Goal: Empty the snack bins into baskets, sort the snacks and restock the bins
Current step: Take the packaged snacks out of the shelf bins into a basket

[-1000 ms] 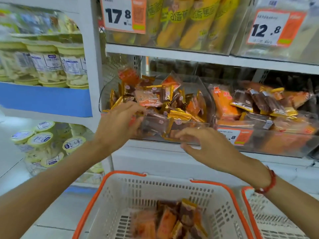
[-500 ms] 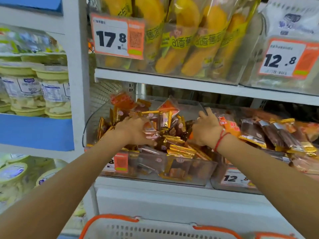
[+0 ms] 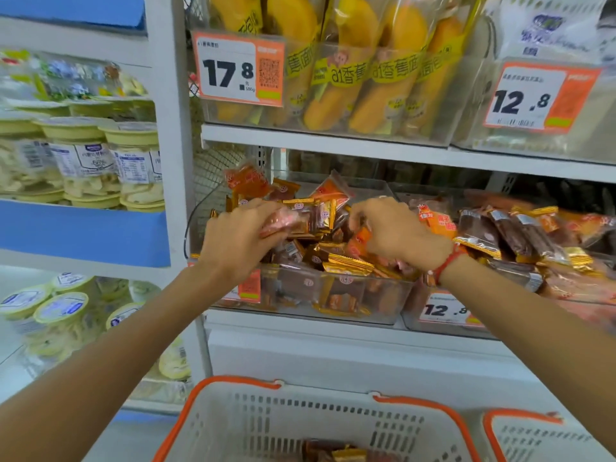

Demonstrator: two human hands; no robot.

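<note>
White basket (image 3: pixel 253 425) w/ orange rim sits nearest, a few snack packs in its bottom; 2nd basket (image 3: pixel 533 438) at its right. Above, both hands are in the clear snack bin (image 3: pixel 333 295) on the mid shelf: left hand (image 3: pixel 240 238) grasps a pinkish pack (image 3: pixel 283 221), right hand (image 3: pixel 396 231) curls into the pile, grip unclear. Behind, price tag (image 3: pixel 240 68) reads 17.8.

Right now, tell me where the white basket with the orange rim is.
In the head view the white basket sits at bottom centre, on the floor below the clear snack bin that both hands reach into, with a second basket to its right.
</note>
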